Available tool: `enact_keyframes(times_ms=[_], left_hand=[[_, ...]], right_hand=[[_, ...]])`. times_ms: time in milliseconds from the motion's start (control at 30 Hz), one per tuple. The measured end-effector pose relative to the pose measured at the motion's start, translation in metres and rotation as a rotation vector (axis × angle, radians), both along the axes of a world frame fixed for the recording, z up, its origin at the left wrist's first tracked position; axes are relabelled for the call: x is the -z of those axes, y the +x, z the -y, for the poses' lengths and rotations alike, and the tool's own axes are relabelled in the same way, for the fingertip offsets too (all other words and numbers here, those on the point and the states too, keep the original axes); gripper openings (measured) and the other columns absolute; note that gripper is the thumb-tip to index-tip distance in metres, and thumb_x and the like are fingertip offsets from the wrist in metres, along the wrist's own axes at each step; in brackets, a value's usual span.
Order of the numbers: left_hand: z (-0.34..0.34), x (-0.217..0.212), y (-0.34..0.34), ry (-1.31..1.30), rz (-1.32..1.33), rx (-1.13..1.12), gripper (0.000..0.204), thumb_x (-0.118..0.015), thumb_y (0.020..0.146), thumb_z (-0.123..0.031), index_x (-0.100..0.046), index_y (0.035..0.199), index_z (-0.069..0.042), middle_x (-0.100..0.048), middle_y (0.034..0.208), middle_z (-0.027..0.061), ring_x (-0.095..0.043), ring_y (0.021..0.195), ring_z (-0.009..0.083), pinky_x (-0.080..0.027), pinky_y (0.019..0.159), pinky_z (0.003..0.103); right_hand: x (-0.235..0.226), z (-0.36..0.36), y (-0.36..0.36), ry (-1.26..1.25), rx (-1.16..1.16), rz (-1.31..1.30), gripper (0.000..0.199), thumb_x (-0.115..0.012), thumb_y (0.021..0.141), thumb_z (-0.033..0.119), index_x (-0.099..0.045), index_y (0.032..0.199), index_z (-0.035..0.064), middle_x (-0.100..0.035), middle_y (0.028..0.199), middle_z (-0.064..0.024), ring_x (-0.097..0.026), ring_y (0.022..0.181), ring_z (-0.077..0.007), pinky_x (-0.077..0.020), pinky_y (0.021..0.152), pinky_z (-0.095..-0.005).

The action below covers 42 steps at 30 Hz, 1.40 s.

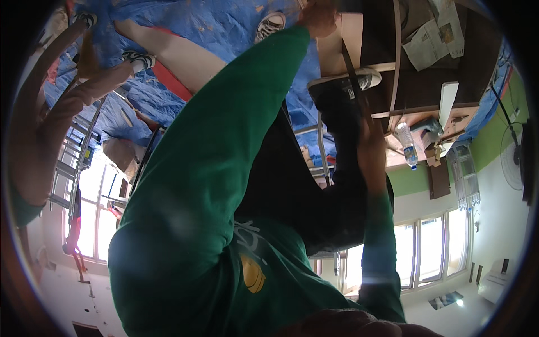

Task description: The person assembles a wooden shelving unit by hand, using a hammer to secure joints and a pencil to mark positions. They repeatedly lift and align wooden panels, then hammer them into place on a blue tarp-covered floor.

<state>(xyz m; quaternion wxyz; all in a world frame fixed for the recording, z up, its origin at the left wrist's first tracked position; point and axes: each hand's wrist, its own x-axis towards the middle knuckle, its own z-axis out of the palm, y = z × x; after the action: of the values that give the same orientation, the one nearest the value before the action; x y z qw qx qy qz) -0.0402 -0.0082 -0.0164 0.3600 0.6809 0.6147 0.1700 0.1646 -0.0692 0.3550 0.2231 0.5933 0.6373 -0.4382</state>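
My left hand [320, 20] is at the top edge of the view, against the far left side of a pale wooden board [353, 32]. It is smeared and partly cut off, so its fingers are unclear. Blurred by motion, my right hand [371, 150] is closed around the near end of what looks like a handsaw [352, 70]. The long, dark, narrow blade points away from me, up to the board. My foot in a dark shoe with a pale sole [342, 83] is beside the blade, at the board's near end.
Dark wooden compartments [379, 33] with newspaper [435, 42] lie at the right. Beyond my right hand are a plastic bottle [405, 140] and a power tool [429, 128]. Blue sheeting [208, 19] covers the floor. Another person's legs [84, 92] and a metal ladder [72, 160] are at the left.
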Motion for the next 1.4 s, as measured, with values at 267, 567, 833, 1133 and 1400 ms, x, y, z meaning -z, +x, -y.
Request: enact_keyframes(times_ms=[267,567,833,1133,1400], left_hand=[[-0.004,-0.005,-0.005,-0.151,0.039,0.06,0.041,-0.054,0.099,-0.036,-0.059,0.116,0.001,-0.072,0.096,0.0228,-0.071,0.092,0.0409,-0.047,0.099,0.055],[-0.012,0.0,0.001,-0.158,0.076,0.06,0.023,-0.058,0.084,-0.017,-0.071,0.091,0.001,-0.07,0.088,0.024,-0.07,0.086,0.0436,-0.05,0.09,0.062],[0.009,0.045,-0.016,0.155,-0.259,-0.086,0.037,-0.057,0.087,-0.02,-0.075,0.101,0.01,-0.068,0.106,0.0315,-0.063,0.111,0.0513,-0.03,0.116,0.071],[-0.028,-0.008,0.004,-0.129,-0.551,0.227,0.035,-0.057,0.086,-0.021,-0.077,0.104,0.003,-0.069,0.108,0.0299,-0.064,0.108,0.0444,-0.041,0.105,0.062],[-0.009,0.02,0.027,0.328,-0.446,-0.433,0.053,-0.058,0.096,-0.025,-0.057,0.141,0.003,-0.056,0.143,0.0273,-0.051,0.133,0.0421,-0.035,0.113,0.061]], right_hand=[[-0.029,-0.016,-0.034,-0.04,0.24,0.126,0.039,-0.047,0.11,0.034,-0.055,0.142,0.0129,-0.068,0.118,-0.0293,-0.065,0.109,-0.0517,-0.0535,0.086,-0.0565],[0.073,0.005,0.009,0.062,0.079,0.069,0.033,-0.055,0.107,0.03,-0.062,0.117,-0.0011,-0.068,0.107,-0.0344,-0.067,0.096,-0.0533,-0.0529,0.069,-0.0601],[0.121,-0.024,-0.051,0.164,0.153,0.059,0.047,-0.052,0.106,0.045,-0.063,0.118,0.0019,-0.071,0.098,-0.0336,-0.065,0.1,-0.0567,-0.0534,0.084,-0.0613],[0.104,-0.019,-0.044,0.234,0.275,0.024,0.048,-0.051,0.106,0.048,-0.065,0.121,0.0049,-0.072,0.097,-0.0315,-0.067,0.095,-0.0553,-0.0544,0.08,-0.0613],[0.113,-0.025,-0.049,0.217,0.221,0.006,0.046,-0.052,0.107,0.047,-0.065,0.119,0.0049,-0.072,0.089,-0.0301,-0.069,0.091,-0.0533,-0.0555,0.077,-0.0608]])
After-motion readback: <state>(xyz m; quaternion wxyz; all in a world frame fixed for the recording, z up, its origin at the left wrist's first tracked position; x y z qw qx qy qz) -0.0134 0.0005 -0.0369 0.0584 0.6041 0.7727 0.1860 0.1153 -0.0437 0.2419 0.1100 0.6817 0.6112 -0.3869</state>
